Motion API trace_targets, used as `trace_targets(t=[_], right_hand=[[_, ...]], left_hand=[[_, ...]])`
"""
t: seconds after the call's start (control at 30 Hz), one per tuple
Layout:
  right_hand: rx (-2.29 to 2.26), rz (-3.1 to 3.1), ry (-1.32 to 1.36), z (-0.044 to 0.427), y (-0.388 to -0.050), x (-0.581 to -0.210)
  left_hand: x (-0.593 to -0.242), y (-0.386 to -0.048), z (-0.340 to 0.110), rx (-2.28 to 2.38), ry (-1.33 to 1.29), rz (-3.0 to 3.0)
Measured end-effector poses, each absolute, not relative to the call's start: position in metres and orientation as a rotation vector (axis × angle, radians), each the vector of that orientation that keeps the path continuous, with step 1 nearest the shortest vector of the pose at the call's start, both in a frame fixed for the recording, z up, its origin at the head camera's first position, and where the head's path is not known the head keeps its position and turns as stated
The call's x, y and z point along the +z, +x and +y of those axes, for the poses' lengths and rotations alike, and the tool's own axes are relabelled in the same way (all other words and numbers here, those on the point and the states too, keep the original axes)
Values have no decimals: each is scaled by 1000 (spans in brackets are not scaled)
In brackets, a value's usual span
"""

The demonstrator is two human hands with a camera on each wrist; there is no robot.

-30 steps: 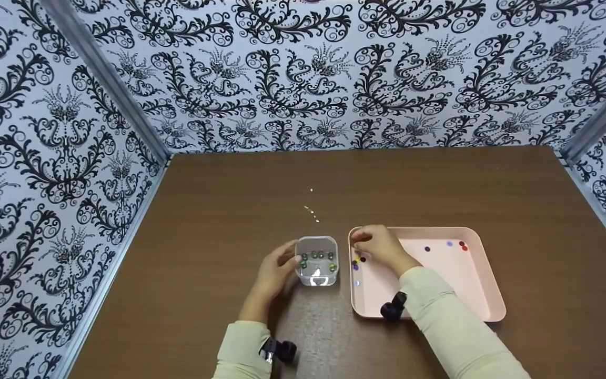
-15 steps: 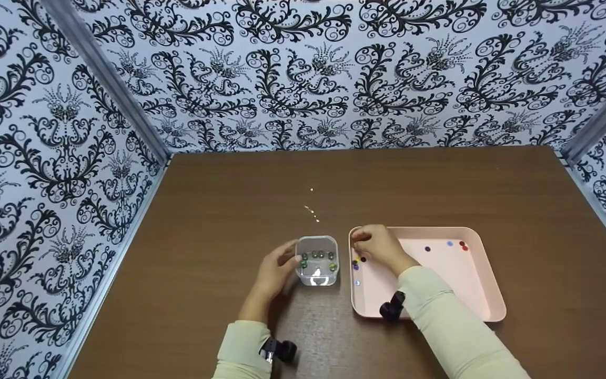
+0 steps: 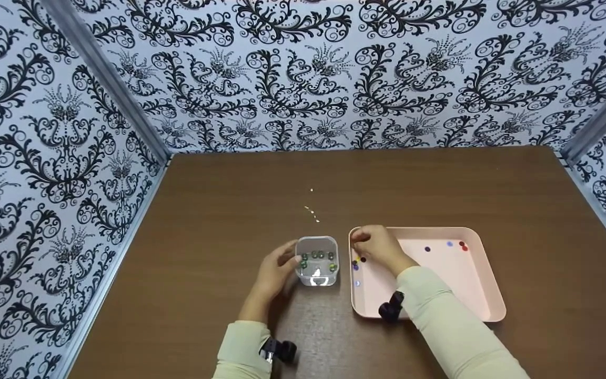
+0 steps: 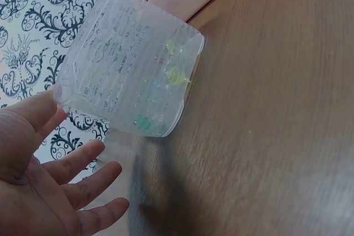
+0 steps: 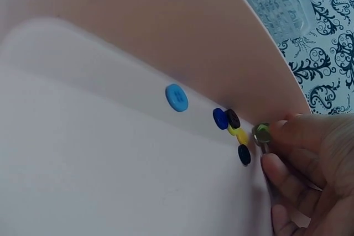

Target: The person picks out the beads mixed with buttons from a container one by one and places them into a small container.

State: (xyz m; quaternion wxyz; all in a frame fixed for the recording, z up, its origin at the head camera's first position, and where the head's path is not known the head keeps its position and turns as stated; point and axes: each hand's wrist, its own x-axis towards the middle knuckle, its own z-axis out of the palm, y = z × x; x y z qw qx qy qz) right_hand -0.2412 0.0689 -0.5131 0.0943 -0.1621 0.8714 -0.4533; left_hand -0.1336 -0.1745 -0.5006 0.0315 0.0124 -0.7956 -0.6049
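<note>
A clear plastic container (image 3: 317, 273) stands on the table with several green glass marbles (image 3: 321, 255) inside. My left hand (image 3: 274, 268) holds its left side, the thumb at the rim; in the left wrist view the other fingers are spread apart from the wall. To the right lies a pink tray (image 3: 484, 287). In its far-left corner my right hand (image 3: 382, 246) pinches a green-yellow marble (image 5: 261, 132) between thumb and fingertip, close against the tray wall. Beside those fingers lie yellow buttons (image 5: 241, 136), a dark blue button (image 5: 220, 118) and black ones (image 5: 244, 155).
A light blue button (image 5: 177, 98) lies along the tray's left wall. Red buttons (image 3: 464, 246), another blue button (image 3: 450, 243) and a dark button (image 3: 427, 249) sit near its far side. Patterned walls (image 3: 303, 79) enclose the brown table (image 3: 219, 210).
</note>
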Motion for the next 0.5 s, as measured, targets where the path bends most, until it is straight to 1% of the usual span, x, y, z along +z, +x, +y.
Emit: trace_targets(t=[0.5], right_hand=[[-1317,2648,-492,67,-240,-515]], left_hand=[[-503,-135,-175,-1846,21,-2456]])
